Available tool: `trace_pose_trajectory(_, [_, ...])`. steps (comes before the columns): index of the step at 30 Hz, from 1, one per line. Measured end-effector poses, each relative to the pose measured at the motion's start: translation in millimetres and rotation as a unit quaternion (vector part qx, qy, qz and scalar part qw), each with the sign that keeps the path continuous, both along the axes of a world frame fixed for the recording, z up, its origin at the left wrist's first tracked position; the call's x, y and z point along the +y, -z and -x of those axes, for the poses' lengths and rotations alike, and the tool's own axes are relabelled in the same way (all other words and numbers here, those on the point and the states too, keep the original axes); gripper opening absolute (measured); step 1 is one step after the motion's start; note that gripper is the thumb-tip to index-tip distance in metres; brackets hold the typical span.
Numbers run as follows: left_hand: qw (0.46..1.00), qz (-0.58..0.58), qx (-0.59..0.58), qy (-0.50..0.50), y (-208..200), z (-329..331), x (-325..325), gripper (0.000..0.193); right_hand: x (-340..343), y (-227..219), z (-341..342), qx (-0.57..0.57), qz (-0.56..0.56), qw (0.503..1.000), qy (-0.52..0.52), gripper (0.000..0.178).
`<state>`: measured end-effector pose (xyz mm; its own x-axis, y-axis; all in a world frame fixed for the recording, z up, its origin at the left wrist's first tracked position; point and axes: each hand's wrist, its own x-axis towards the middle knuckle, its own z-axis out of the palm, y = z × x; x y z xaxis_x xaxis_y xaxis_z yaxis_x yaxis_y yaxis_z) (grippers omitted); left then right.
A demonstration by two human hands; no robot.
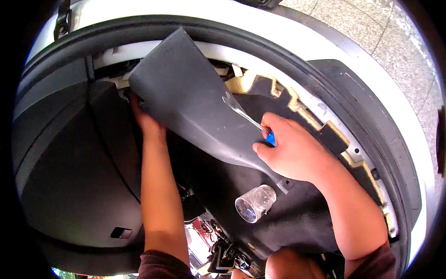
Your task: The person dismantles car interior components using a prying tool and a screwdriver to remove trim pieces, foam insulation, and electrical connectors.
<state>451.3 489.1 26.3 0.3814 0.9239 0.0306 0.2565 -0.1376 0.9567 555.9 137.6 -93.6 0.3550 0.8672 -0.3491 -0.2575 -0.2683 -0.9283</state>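
A dark grey plastic trim panel (186,88) lies at a slant, partly lifted off the car body, its broad end at the far left and its narrow end toward me. My left hand (147,122) reaches in at the panel's left edge; its fingers are in shadow and partly hidden. My right hand (292,146) is closed round the blue handle of a forked trim clip remover (244,113). The tool's metal prongs point up and left over the panel. Below the panel's narrow end, a clear cup (253,204) lies tilted on dark lining, with small pieces inside.
A black rubber seal (297,56) curves along the white car body (186,10). Behind the panel, yellowish foam edging (306,116) and black lining are exposed. A dark interior panel (69,158) fills the left. Cables and loose items (225,255) lie below; stone paving shows outside.
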Motion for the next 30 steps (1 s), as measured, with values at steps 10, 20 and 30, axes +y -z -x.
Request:
trace_pose_trajectory(10, [0.999, 0.01, -0.011, 0.036, 18, 3, 27, 0.077, 3, 11, 8, -0.059, -0.047, 0.996, 0.046, 0.022])
trace_pose_trajectory(20, [0.933, -0.261, 0.23, 0.094, 23, 59, 74, 0.071, -1, -2, 6, -0.118, 0.044, 0.99, -0.059, 0.028])
trace_pose_trajectory(30, [0.972, -0.147, 0.182, -0.018, 27, 170, 30, 0.07, -1, -1, 10, -0.165, -0.021, 0.966, -0.196, 0.029])
